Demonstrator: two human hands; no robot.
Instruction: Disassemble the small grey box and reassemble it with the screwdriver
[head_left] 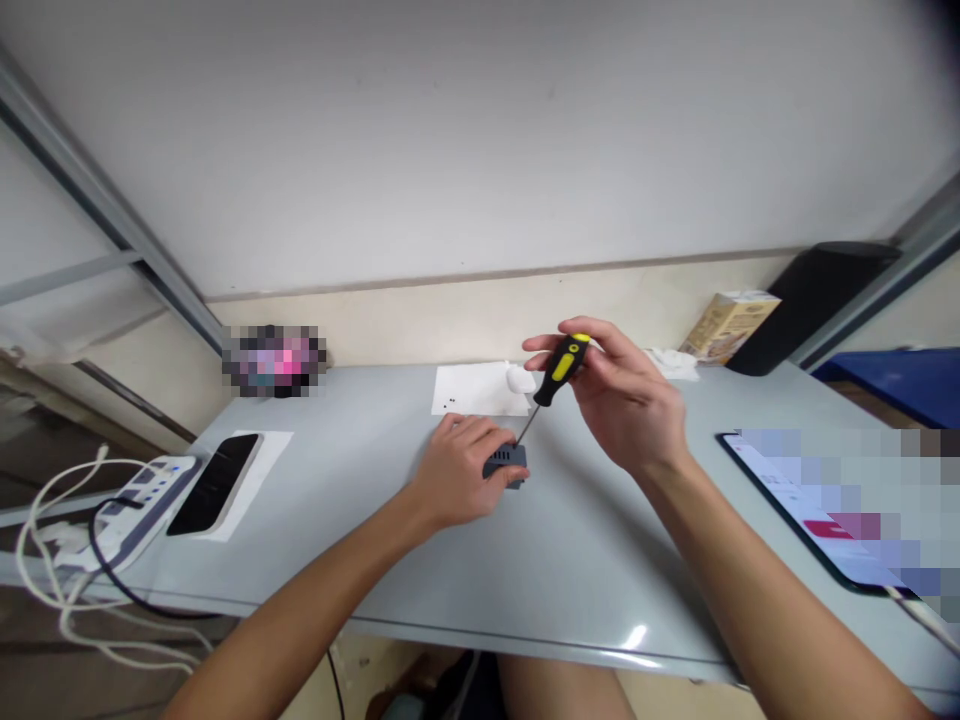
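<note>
1. Head view, clock face centred on the box, 12 o'clock pointing away from the person: the box, dark grey and slotted, rests on the worktop; the left hand grips it from 9 o'clock, thumb on its near side.
2. The right hand, at 1 o'clock, has its fingers around the handle of the screwdriver, black and yellow; the tool tilts, its tip at the box's far part.
3. The sheet lies at 12 o'clock, bearing tiny dark specks; a white lump is at its right end.
4. The phone lies at 9 o'clock on white paper, the power strip beyond it; the tablet is at 3 o'clock.
5. At 2 o'clock stand the carton and a black cylinder, crumpled tissue beside the carton.
</note>
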